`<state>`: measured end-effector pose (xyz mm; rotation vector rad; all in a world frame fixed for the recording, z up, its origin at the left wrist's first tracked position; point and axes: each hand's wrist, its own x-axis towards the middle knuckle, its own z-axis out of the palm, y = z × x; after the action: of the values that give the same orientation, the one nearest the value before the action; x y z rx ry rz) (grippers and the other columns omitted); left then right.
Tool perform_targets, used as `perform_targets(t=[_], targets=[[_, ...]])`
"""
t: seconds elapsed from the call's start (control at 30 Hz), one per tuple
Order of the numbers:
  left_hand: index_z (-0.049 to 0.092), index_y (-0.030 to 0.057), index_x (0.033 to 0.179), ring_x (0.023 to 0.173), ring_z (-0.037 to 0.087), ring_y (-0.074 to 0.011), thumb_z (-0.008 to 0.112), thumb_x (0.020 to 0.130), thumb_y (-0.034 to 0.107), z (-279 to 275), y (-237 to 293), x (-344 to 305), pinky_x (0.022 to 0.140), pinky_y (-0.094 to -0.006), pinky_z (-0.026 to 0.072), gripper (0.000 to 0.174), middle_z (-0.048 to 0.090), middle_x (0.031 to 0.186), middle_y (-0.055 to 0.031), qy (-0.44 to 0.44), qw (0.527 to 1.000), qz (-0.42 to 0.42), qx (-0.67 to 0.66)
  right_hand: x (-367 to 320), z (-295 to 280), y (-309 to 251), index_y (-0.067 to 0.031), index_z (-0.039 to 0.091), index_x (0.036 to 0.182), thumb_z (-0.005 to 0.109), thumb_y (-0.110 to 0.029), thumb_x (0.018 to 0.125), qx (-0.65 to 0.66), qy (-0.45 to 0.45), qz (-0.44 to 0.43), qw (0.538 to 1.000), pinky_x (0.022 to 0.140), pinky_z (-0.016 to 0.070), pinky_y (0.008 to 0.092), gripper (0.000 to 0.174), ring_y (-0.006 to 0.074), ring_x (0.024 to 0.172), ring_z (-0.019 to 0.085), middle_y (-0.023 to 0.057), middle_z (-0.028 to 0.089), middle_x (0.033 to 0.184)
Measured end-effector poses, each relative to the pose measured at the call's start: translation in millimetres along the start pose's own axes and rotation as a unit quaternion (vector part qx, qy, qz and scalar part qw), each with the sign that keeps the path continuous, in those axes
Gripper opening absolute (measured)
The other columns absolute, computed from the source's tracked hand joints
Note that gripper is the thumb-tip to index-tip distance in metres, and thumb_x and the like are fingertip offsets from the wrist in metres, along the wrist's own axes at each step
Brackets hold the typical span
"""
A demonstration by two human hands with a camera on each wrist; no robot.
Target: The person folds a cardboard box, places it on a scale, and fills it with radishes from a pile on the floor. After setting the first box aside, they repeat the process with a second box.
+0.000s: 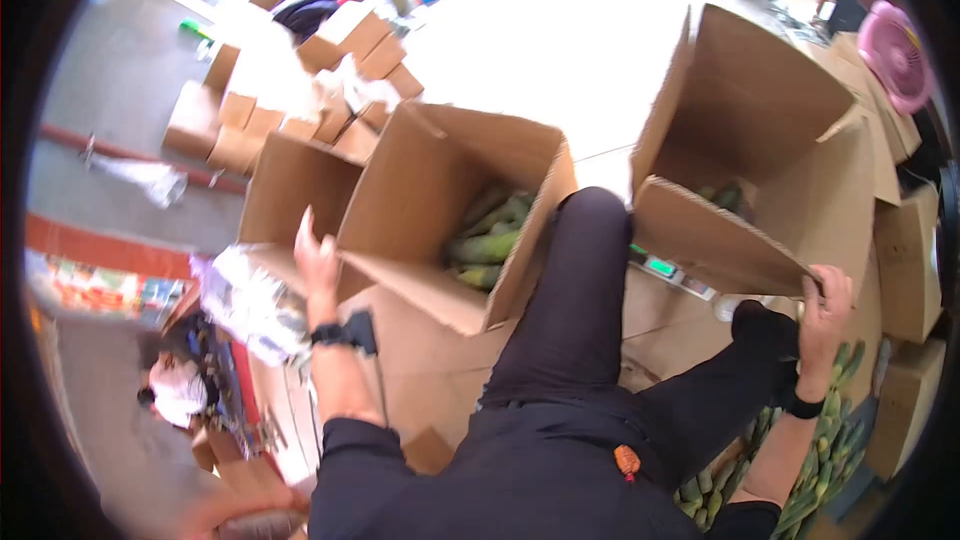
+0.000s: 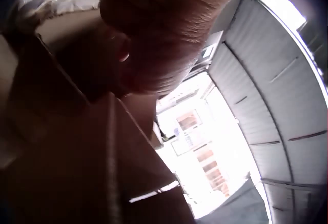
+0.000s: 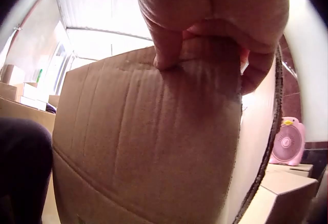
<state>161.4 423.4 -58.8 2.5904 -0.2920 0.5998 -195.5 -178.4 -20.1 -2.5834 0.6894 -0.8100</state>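
My right hand point(image 1: 828, 305) grips the near flap of the tall cardboard box point(image 1: 720, 235) on the right, thumb on one face and fingers over the edge. In the right wrist view the flap point(image 3: 138, 131) is pinched at its top corner. Some green produce lies deep inside this box. My left hand point(image 1: 318, 262), fingers extended, is beside the near left corner of the middle cardboard box point(image 1: 400, 290). Long green produce point(image 1: 490, 245), like corn in husks, fills the bottom of that box. Another open box point(image 1: 290, 190) stands left of it. The left wrist view is dark.
A scale with a green display point(image 1: 660, 266) sits at the right box's base. More long green produce point(image 1: 830, 440) lies at lower right. A pink fan point(image 1: 895, 55) stands beyond stacked cartons point(image 1: 905, 265). Plastic bags point(image 1: 255, 305) lie at left, with another person point(image 1: 178, 390) farther off.
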Motion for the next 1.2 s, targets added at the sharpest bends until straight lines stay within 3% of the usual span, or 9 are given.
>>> perform_targets(t=[0.1,0.2,0.33,0.37,0.5,0.73,0.8,1.03,1.2], targets=[[0.041,0.0003,0.132,0.126,0.041,-0.0296,0.044,0.069,-0.004,0.4,-73.5,-48.4,0.106,-0.0368,0.0316,0.064,0.047,0.131,-0.0204,-0.156,0.982,-0.107,-0.012,2.3,-4.2,-10.8,-0.0005,0.057,0.088,0.059,-0.003,0.081,0.003,0.003,0.003,1.0,0.077,0.0407,0.0322,0.008,0.0252,0.085,0.05,0.0096,0.057,0.087],[0.043,0.0029,0.131,0.116,0.051,-0.0309,0.059,0.071,0.001,11.7,-103.3,-80.5,0.1,-0.0363,0.0392,0.062,0.054,0.123,-0.0194,-0.233,0.959,-0.164,0.003,4.3,-6.7,-15.0,-0.0008,0.056,0.087,0.06,-0.003,0.079,0.004,0.001,0.015,1.0,0.076,0.0412,0.0332,0.008,0.026,0.084,0.05,0.0097,0.057,0.086],[0.059,0.0091,0.114,0.1,0.06,-0.0317,0.067,0.072,0.006,14.5,-73.5,-74.3,0.085,-0.0387,0.0473,0.043,0.064,0.104,-0.0171,-0.185,0.959,-0.175,0.126,4.9,-7.3,-20.5,-0.0011,0.056,0.085,0.061,-0.004,0.079,0.031,-0.002,0.04,0.999,0.074,0.0413,0.0339,0.008,0.026,0.083,0.05,0.0094,0.056,0.083],[0.065,0.0086,0.1,0.092,0.061,-0.0345,0.067,0.075,0.015,18.6,-80.4,-69.2,0.078,-0.0413,0.0485,0.026,0.065,0.094,-0.018,-0.173,0.962,-0.146,0.153,4.6,-7.5,-21.2,-0.0012,0.056,0.084,0.061,-0.004,0.079,0.028,-0.005,0.036,0.999,0.074,0.0414,0.0339,0.008,0.0258,0.082,0.05,0.0095,0.056,0.083],[0.068,0.0053,0.085,0.083,0.061,-0.0375,0.065,0.077,0.029,17.2,-90.4,-50.4,0.071,-0.0451,0.0478,0.025,0.065,0.084,-0.0198,-0.181,0.945,-0.124,0.244,3.8,-5.0,-20.6,-0.0011,0.056,0.084,0.062,-0.004,0.078,0.037,0.005,0.026,0.999,0.073,0.0413,0.0337,0.008,0.026,0.081,0.05,0.0095,0.055,0.082],[0.066,0.0017,0.091,0.081,0.063,-0.036,0.065,0.077,0.023,-22.4,-135.3,-20.9,0.07,-0.0423,0.0481,0.026,0.066,0.083,-0.0194,-0.108,0.969,-0.197,0.104,3.2,-3.6,-23.4,-0.0005,0.055,0.084,0.061,-0.005,0.08,0.018,-0.017,0.016,1.0,0.075,0.0407,0.0335,0.009,0.0264,0.083,0.05,0.0101,0.055,0.083],[0.065,-0.0006,0.092,0.08,0.064,-0.0358,0.064,0.077,0.022,-41.6,-138.2,4.3,0.07,-0.0413,0.0481,0.027,0.066,0.083,-0.0197,-0.076,0.982,-0.16,0.06,4.7,-0.7,-24.6,-0.0007,0.055,0.085,0.06,-0.005,0.082,-0.003,-0.015,0.032,0.999,0.076,0.0407,0.0331,0.008,0.026,0.084,0.05,0.0099,0.055,0.085],[0.065,-0.0029,0.085,0.076,0.063,-0.0392,0.063,0.077,0.026,-73.6,-130.2,126.7,0.068,-0.0434,0.0483,0.03,0.064,0.077,-0.0228,-0.006,0.959,-0.14,0.244,9.7,7.2,-18.7,-0.0005,0.054,0.088,0.058,-0.007,0.084,-0.003,-0.014,0.048,0.999,0.076,0.0406,0.0319,0.008,0.0252,0.085,0.05,0.0103,0.054,0.088],[0.064,-0.004,0.076,0.074,0.062,-0.0401,0.064,0.074,0.03,-54.2,-94.5,208.8,0.065,-0.0451,0.0471,0.034,0.063,0.074,-0.0237,0.021,0.97,-0.072,0.23,9.3,-1.0,-23.1,-0.001,0.055,0.087,0.059,-0.003,0.081,0.002,-0.002,0.063,0.998,0.075,0.0412,0.0321,0.008,0.0255,0.084,0.05,0.0103,0.054,0.088]])
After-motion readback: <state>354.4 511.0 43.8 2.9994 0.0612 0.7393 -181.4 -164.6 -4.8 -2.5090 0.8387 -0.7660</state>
